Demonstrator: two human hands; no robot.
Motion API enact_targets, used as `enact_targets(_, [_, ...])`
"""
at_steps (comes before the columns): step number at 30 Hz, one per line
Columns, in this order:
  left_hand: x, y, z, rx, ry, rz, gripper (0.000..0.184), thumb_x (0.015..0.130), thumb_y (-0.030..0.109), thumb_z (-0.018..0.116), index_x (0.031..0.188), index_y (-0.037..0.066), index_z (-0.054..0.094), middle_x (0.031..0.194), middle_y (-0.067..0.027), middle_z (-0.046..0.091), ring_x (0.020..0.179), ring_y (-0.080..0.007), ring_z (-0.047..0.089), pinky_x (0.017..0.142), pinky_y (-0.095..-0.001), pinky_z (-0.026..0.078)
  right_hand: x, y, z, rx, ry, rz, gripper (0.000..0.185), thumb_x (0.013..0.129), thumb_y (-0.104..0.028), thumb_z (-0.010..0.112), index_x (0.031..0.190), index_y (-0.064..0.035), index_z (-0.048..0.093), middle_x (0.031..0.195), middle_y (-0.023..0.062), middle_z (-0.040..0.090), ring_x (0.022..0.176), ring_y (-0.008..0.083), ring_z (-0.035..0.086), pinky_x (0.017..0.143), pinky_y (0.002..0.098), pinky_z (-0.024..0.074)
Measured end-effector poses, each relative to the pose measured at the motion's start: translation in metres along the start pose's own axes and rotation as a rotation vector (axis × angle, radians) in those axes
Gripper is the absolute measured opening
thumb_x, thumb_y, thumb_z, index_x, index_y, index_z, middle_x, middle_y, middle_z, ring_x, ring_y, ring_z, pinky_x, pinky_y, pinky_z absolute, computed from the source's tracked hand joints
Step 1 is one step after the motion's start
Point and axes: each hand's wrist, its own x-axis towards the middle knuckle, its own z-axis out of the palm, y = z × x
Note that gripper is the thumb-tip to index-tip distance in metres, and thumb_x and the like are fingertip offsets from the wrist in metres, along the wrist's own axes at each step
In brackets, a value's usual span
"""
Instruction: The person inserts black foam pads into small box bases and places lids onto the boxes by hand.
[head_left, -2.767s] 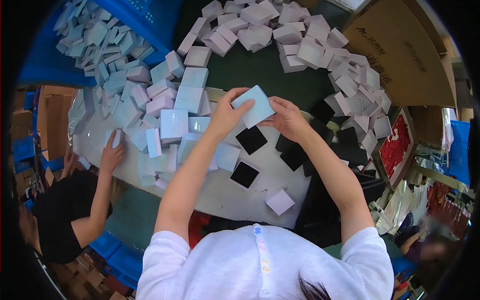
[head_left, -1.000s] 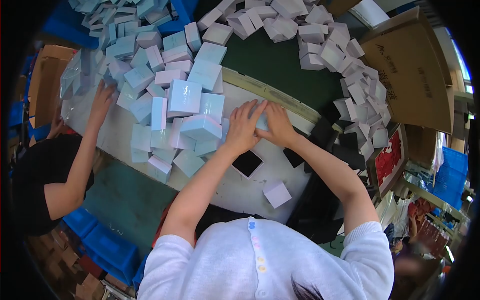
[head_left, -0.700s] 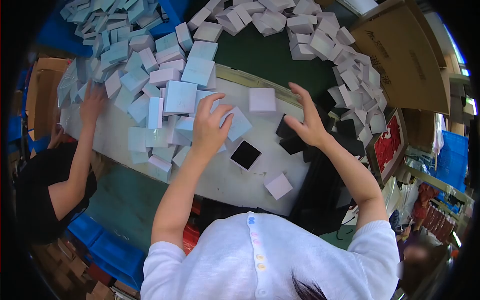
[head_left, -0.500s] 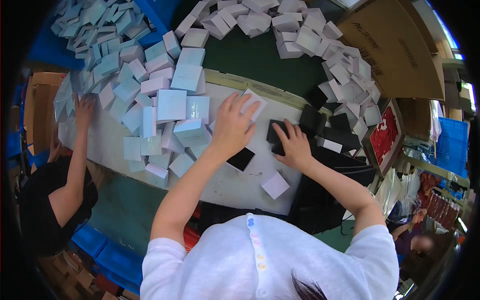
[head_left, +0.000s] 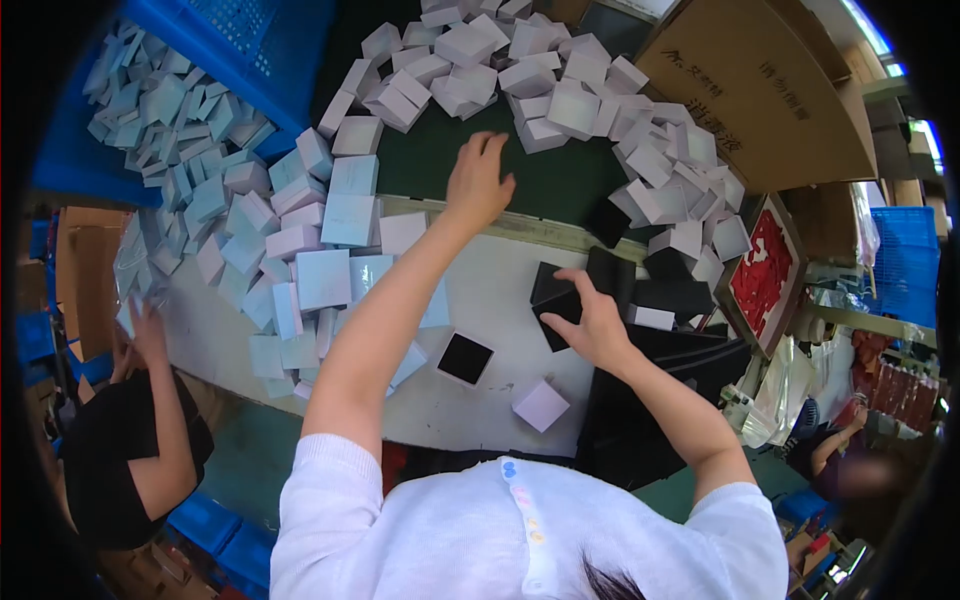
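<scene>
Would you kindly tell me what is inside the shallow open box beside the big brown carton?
The shallow open box holds a heap of red pieces. They cover much of its bottom, so whatever lies beneath them cannot be seen.

1. Pale boxes [head_left: 323,279]: dozens, heaped; exact tally unclear.
2. Open box [head_left: 465,358], black inside, apart from heaps: one.
3. Black pieces [head_left: 675,298]: several, overlapping; uncountable.
4. Printed carton [head_left: 755,100]: one.
5. Red-filled tray [head_left: 735,303]: one.
6. Blue crates [head_left: 285,90]: several; total unclear.
7. Wearer's hands: two, left [head_left: 480,182], right [head_left: 598,325].
</scene>
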Motion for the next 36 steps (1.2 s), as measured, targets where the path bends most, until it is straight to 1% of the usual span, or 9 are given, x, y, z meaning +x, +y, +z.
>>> enact_targets(4, [0.072,-0.004,0.068,0.144,0.228,0.123,0.062,0.074,0.018,0.075,0.128,0.004,0.048,0.127,-0.0184,0.048,0.118,-0.0352,0.047,0.095,-0.0442,0.044,-0.010,0.001,0.000,0.212,0.172,-0.128,0.040,0.081,-0.011,0.071,0.115,-0.0041,0.052,0.077,0.0133,0.063,0.051,0.0195,0.052,0.052,0.0326,0.0427])
enact_targets(8, [0.096,-0.037,0.109,-0.423,0.002,-0.377,0.051,0.075,0.025,0.075,0.115,0.002,0.055,0.115,-0.0212,0.054,0.110,-0.0372,0.053,0.093,-0.0413,0.045,-0.018,0.017,-0.007,0.309,0.201,-0.055,0.035,0.084,-0.007,0.067,0.116,-0.0036,0.053,0.093,0.0070,0.062,0.080,0.0116,0.057,0.073,0.0238,0.0460])
enact_targets(14, [-0.014,0.012,0.052,-0.471,0.209,-0.224,0.030,0.077,0.023,0.073,0.090,-0.001,0.063,0.114,-0.0193,0.052,0.091,-0.0360,0.057,0.083,-0.0422,0.047,-0.012,0.021,-0.011,0.428,0.182,0.155,0.023,0.088,-0.009,0.063,0.109,-0.0020,0.057,0.091,0.0003,0.056,0.083,0.0074,0.049,0.075,0.0216,0.0398])
enact_targets(20, [-0.123,0.040,-0.043,-0.146,0.020,0.004,0.059,0.065,0.006,0.080,0.119,0.009,0.059,0.124,-0.0150,0.047,0.112,-0.0318,0.051,0.094,-0.0402,0.045,0.021,-0.002,-0.023,0.547,0.442,-0.095,0.020,0.092,-0.011,0.060,0.109,-0.0016,0.057,0.101,0.0017,0.057,0.096,0.0094,0.051,0.086,0.0221,0.0373])
enact_targets(24, [-0.148,0.055,-0.063,-0.270,-0.124,0.146,0.085,0.062,0.001,0.080,0.137,0.015,0.043,0.134,-0.0125,0.041,0.118,-0.0337,0.048,0.100,-0.0417,0.043,0.040,-0.021,0.004,0.421,0.110,-0.253,0.021,0.091,-0.010,0.058,0.111,-0.0015,0.055,0.107,0.0052,0.056,0.104,0.0153,0.051,0.095,0.0277,0.0373])
enact_targets(27, [-0.160,0.069,-0.061,-0.599,-0.130,-0.034,0.087,0.065,0.001,0.080,0.141,0.015,0.039,0.139,-0.0101,0.039,0.124,-0.0312,0.045,0.101,-0.0412,0.043,0.041,-0.034,0.022,0.230,0.075,-0.390,0.033,0.093,-0.012,0.051,0.125,-0.0046,0.049,0.138,0.0166,0.040,0.132,0.0316,0.034,0.110,0.0380,0.0259])
enact_targets(32, [-0.172,0.082,-0.044,-1.122,0.067,-0.129,0.088,0.072,0.007,0.079,0.145,0.010,0.030,0.139,-0.0125,0.041,0.128,-0.0256,0.043,0.097,-0.0369,0.045,0.035,-0.030,0.041,0.212,0.032,-0.392,0.054,0.096,-0.027,0.042,0.144,-0.0063,0.029,0.151,0.0207,0.023,0.139,0.0392,0.020,0.114,0.0428,0.0185])
enact_targets(34, [-0.167,0.082,-0.040,-0.876,0.132,-0.560,0.091,0.072,0.012,0.080,0.146,0.006,0.026,0.143,-0.0170,0.036,0.126,-0.0242,0.045,0.094,-0.0335,0.046,0.023,-0.030,0.053,0.106,0.010,-0.485,0.064,0.097,-0.037,0.038,0.148,-0.0014,0.019,0.154,0.0207,0.016,0.142,0.0381,0.015,0.116,0.0427,0.0137])
enact_targets(36, [-0.170,0.072,-0.038,-0.944,0.099,-0.786,0.088,0.069,0.015,0.083,0.142,0.004,0.033,0.132,-0.0196,0.049,0.114,-0.0224,0.056,0.090,-0.0325,0.049,0.017,-0.023,0.056,0.499,-0.088,-0.400,0.066,0.093,-0.033,0.052,0.144,-0.0009,0.026,0.150,0.0215,0.025,0.139,0.0391,0.024,0.113,0.0434,0.0222])
